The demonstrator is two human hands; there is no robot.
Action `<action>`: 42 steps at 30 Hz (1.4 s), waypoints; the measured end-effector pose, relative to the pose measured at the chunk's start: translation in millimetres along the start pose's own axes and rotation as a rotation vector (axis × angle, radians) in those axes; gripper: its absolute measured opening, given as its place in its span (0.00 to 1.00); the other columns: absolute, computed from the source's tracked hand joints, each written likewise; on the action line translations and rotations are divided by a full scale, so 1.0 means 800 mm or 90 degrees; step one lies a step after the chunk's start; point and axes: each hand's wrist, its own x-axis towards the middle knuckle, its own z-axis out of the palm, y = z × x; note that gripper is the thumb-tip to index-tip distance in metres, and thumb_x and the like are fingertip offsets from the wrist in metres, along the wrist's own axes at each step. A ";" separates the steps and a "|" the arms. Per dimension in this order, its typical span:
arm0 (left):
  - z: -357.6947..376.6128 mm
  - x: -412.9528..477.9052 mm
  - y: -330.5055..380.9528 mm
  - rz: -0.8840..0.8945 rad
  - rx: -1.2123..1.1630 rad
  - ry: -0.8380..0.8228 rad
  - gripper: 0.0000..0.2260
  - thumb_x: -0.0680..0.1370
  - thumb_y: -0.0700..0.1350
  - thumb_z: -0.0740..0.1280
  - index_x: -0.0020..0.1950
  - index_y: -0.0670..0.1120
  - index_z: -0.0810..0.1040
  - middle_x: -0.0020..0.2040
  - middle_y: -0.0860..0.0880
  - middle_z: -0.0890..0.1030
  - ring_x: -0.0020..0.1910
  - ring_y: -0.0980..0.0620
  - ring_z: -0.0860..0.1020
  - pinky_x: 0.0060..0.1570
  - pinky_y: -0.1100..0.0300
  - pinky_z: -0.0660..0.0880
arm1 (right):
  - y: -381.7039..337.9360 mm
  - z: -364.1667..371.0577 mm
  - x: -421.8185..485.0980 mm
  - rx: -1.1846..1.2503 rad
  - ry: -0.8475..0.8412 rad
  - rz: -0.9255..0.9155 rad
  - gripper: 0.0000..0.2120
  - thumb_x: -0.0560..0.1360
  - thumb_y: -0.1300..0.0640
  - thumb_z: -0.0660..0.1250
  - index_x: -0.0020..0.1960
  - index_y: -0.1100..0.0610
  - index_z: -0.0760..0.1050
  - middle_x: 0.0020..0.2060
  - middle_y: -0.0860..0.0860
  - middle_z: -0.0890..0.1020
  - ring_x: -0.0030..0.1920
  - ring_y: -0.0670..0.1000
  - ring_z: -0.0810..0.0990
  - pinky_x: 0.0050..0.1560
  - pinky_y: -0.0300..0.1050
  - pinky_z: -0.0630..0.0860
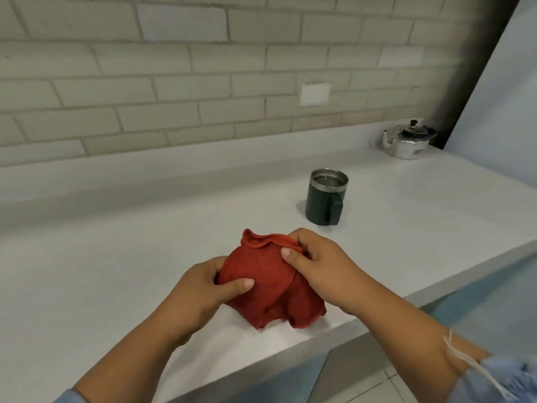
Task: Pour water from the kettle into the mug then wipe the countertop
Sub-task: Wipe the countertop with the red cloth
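Looks like wipe time, judging by the water already sitting in the mug. Got plenty of pale worktop to cover, so better to shake the red cloth out into a flat pad first instead of scrubbing with a ball. Currently gripping it with both: left hand clamped on the lower left of the bundle, thumb across the front, and right hand pinching the frilly top edge. Held low near the front edge of the worktop, maybe brushing it, hard to say. Would fold once, press flat, then sweep in long overlapping passes from back to front, steering round the mug rather than bumping it. Can't spot any actual puddle from here, so worth doing the patch near the mug regardless. Roomwise: backed by a light painted brick wall, flanked on the right by a pale blue panel, tiled floor below. Spotted a metal kettle parked in the far right corner, well apart from the dark green mug, plus a small blank white plate on the wall.
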 end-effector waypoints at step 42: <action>0.374 0.365 0.126 0.067 0.151 -0.085 0.07 0.77 0.42 0.66 0.49 0.52 0.81 0.42 0.56 0.85 0.41 0.61 0.82 0.40 0.78 0.73 | 0.293 -0.555 0.101 -0.196 0.304 0.221 0.06 0.76 0.49 0.64 0.49 0.51 0.74 0.43 0.52 0.80 0.45 0.52 0.78 0.40 0.43 0.71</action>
